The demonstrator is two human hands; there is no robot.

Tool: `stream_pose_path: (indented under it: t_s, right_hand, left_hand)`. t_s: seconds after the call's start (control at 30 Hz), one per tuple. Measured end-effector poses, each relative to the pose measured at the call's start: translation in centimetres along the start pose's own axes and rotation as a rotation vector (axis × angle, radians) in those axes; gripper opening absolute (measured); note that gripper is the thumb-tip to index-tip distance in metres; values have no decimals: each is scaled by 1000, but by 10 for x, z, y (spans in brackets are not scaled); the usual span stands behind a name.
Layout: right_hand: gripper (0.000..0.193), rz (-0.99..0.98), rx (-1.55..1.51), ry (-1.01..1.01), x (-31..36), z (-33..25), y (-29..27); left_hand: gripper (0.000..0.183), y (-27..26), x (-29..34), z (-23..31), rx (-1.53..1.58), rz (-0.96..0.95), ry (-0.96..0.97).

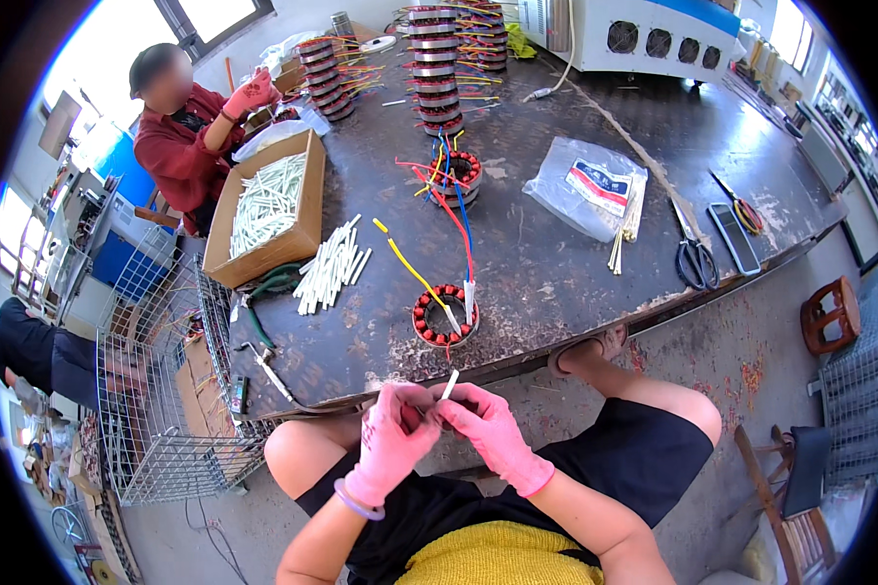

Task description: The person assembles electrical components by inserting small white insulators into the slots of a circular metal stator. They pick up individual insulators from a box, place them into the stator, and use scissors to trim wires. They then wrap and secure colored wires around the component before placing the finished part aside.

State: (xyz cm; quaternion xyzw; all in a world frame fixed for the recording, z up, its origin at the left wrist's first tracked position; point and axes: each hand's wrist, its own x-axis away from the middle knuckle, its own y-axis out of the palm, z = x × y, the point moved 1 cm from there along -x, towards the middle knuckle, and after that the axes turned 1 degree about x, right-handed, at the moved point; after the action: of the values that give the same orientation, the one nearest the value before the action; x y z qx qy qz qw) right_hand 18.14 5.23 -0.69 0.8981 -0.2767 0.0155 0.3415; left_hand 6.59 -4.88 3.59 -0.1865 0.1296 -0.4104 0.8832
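Note:
A short white sleeving tube (450, 384) stands up from the fingertips of my pink-gloved right hand (491, 429), which pinches it over the table's near edge. Against it, my left hand (396, 435), also in a pink glove, is closed; what lies in its fingers is hidden. Just beyond both hands a motor stator (418, 326) with red windings lies flat on the table. A yellow lead (407, 263) runs from it to the upper left, and red and blue leads (470, 244) run away from me. White sleeves cover the lower ends of these leads.
Loose white tubes (333, 272) lie beside a cardboard box (311, 200) full of them. Stacked stators (435, 73) rise at the back. To the right are a plastic bag (563, 185), scissors (697, 263) and a phone (735, 239). A co-worker (187, 136) sits at the far left.

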Motion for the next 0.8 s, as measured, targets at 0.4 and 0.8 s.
stream_pose_path:
  t_s: [0.4,0.8]
  right_hand:
    - [19,108,320,227,5,22,-45]
    - [21,174,365,172,-16,9,-31]
  left_hand:
    - [34,-10,-82,-5,-458,-239,671]
    - [39,-4,-92,-33,-312,-245,656]
